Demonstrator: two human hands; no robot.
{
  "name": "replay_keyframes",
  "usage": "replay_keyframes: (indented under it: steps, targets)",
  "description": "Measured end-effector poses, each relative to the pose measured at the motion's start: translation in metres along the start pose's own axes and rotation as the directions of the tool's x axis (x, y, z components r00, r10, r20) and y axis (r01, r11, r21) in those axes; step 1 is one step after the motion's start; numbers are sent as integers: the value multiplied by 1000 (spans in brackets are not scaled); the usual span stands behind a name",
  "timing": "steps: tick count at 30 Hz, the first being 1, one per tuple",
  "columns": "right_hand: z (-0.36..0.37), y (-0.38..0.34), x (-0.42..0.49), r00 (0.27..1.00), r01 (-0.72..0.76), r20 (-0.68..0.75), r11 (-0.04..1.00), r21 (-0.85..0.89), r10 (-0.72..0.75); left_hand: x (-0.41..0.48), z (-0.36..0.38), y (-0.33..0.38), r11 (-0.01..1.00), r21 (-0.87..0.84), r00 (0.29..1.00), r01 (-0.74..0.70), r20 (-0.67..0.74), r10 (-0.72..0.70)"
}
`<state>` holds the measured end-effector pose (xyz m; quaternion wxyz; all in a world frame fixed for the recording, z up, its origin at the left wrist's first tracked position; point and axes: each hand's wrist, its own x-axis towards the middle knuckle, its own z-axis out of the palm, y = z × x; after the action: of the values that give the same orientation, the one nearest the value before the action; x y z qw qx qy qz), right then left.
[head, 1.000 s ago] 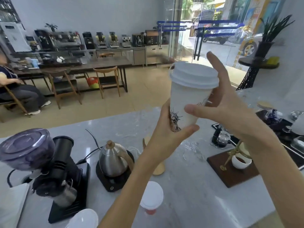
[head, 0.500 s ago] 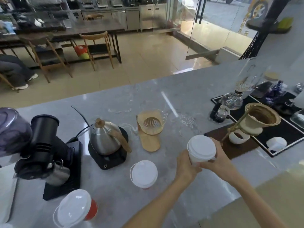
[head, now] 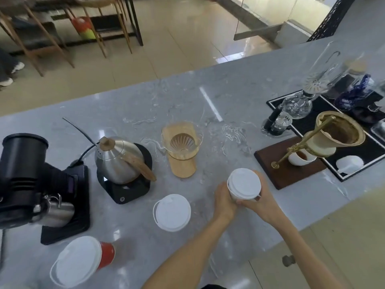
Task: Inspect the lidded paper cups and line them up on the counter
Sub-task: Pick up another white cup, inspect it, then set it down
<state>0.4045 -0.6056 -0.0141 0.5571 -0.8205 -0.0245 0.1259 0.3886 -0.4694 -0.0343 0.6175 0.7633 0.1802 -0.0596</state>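
Both hands, left hand (head: 224,200) and right hand (head: 260,200), wrap the white-lidded paper cup (head: 243,184); best lower it level onto the grey marble table (head: 229,101), right of the standing white-lidded cup (head: 172,212).

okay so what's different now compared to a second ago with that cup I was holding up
The white cup came down from eye level to the counter, right of the other two lidded cups. Both the left hand and right hand keep hold of it. The middle cup, red cup and kettle stayed put.
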Motion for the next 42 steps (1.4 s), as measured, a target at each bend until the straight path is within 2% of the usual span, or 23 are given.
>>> replay_keyframes:
  steps: [3,5,7,10,12,15,19,21,23,25,27,30,34,38,42]
  targets:
    - [3,1,-2,1000,-5,-20,1000,-20,4,4,0,-9,994,103,996,-39,79,31]
    - [6,0,-4,999,-7,-34,1000,-16,6,8,-1,-10,994,93,995,-52,93,44]
    - [8,-4,-6,999,-29,-30,999,-21,28,6,-2,-6,997,61,995,-41,95,36]
    - [13,-3,-10,996,-75,-40,997,-21,74,0,-2,0,994,-94,995,51,93,-42]
    - [15,-3,-15,995,-90,-43,996,-20,89,-1,-6,-3,999,-41,990,13,144,-6]
    - [21,1,-27,981,-192,-14,981,-40,191,-11,-21,-18,1000,-14,958,23,286,-18]
    - [39,6,-55,956,-286,-102,949,-136,274,-33,-41,-34,990,93,947,101,295,-125]
    - [48,4,-70,933,-341,-167,931,-131,318,-42,-49,-35,986,148,955,83,272,-121]
    - [58,-1,-85,921,-366,-189,924,-112,341,-56,-64,-33,987,155,938,50,333,-100]
    - [70,-9,-101,925,-350,-177,935,-55,336,-77,-87,-31,992,104,887,73,448,-113]
    - [87,-21,-117,934,-329,-152,944,-6,324,-102,-119,-32,996,60,865,73,494,-93]
    - [125,-35,-143,941,-323,-96,946,26,324,-144,-178,-47,997,29,896,76,437,-81]
    - [192,-51,-180,948,-317,45,948,39,315,-200,-262,-87,983,-14,957,182,233,-173]
    - [262,-65,-216,938,-287,207,958,14,278,-253,-335,-133,967,-8,966,254,61,-253]
    - [321,-77,-244,900,-204,375,975,-92,224,-301,-388,-170,961,-4,959,277,-62,-277]
